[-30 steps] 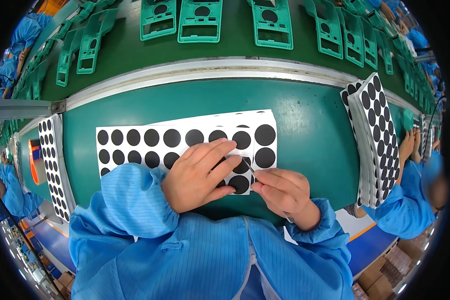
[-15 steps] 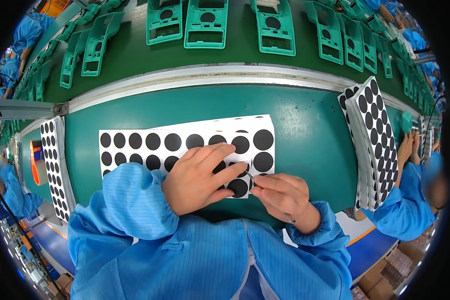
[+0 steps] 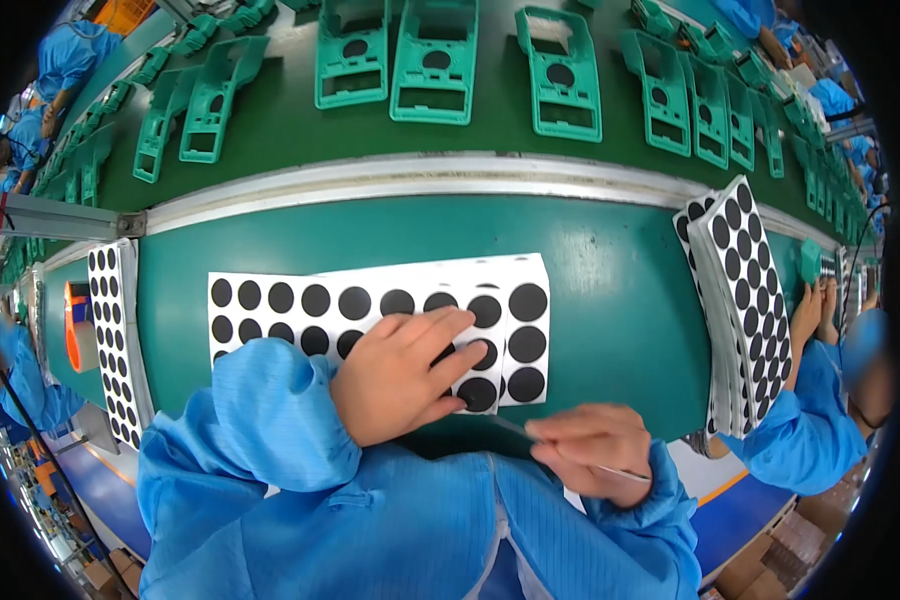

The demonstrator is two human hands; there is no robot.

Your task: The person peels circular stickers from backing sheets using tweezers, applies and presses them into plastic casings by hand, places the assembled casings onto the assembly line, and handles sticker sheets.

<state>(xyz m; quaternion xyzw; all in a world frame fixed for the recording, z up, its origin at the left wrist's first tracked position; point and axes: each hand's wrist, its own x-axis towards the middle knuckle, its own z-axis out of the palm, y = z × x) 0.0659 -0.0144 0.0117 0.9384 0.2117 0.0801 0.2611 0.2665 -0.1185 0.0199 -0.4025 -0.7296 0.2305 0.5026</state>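
White sheets [image 3: 515, 272] of round black stickers lie overlapped on the green worktop. My left hand [image 3: 395, 375] rests on them with its fingers spread, pressing near the right-hand columns. A black round sticker [image 3: 478, 395] shows just beside its fingers. My right hand [image 3: 595, 448] is closed around a slim metal tool that looks like tweezers [image 3: 510, 425]. The tool's tip points left, close to the sheets' front edge; blur hides whether anything is on it.
Stacks of sticker sheets stand at the right [image 3: 745, 310] and left [image 3: 117, 345]. An orange roll [image 3: 74, 330] sits at far left. Beyond a metal rail [image 3: 400, 175], several green plastic housings [image 3: 435, 65] lie on a belt. A co-worker's sleeve [image 3: 800, 440] is at the right.
My right hand has drawn back toward my body with the tweezers, away from the stickers by my left fingertips. My left hand stays on the sheets. The whole view has shifted slightly.
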